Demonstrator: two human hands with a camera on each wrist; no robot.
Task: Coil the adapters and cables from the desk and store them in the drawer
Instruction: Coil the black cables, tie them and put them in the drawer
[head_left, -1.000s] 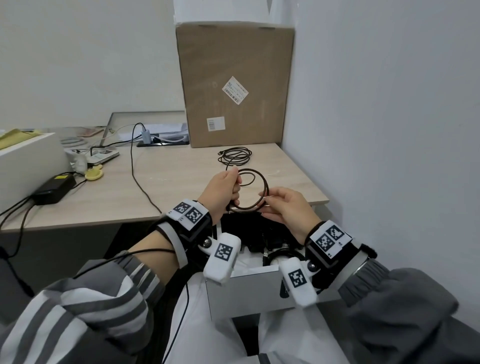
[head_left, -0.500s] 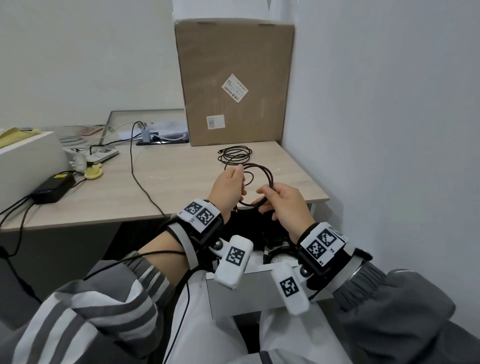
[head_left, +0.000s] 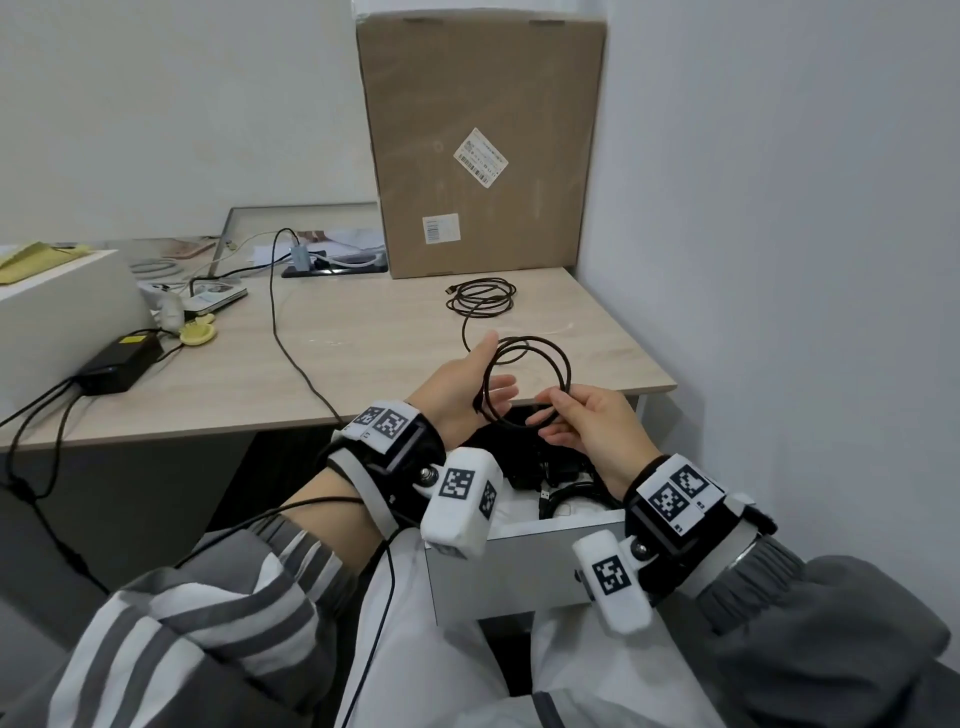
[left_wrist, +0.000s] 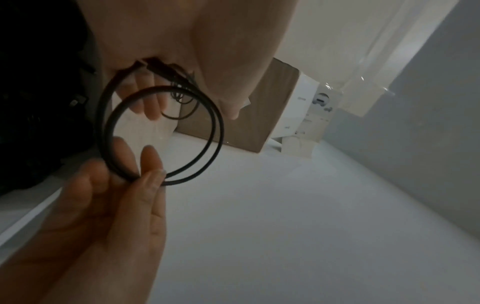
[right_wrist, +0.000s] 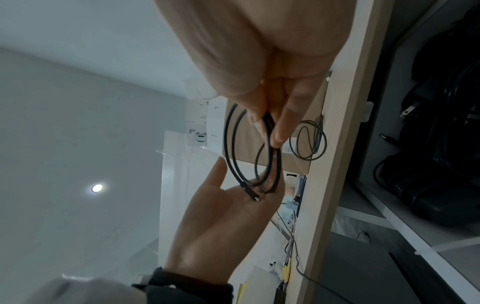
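We wear grey jacket, white-striped left sleeve (head_left: 171, 618); black wrist straps (head_left: 410, 457) bearing square black-white markers; white camera pods (head_left: 460, 501) hanging beneath, silver bolts; thin black cable (head_left: 291, 514) along left forearm.

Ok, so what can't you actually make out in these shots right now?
- Drawer contents: head view, wrists and wrist cameras cover most; right wrist view shows only dark shapes.
- Shipping label on the cardboard box: text too small.
- Left hand hold on the coiled cable: left wrist view, palm hides it.
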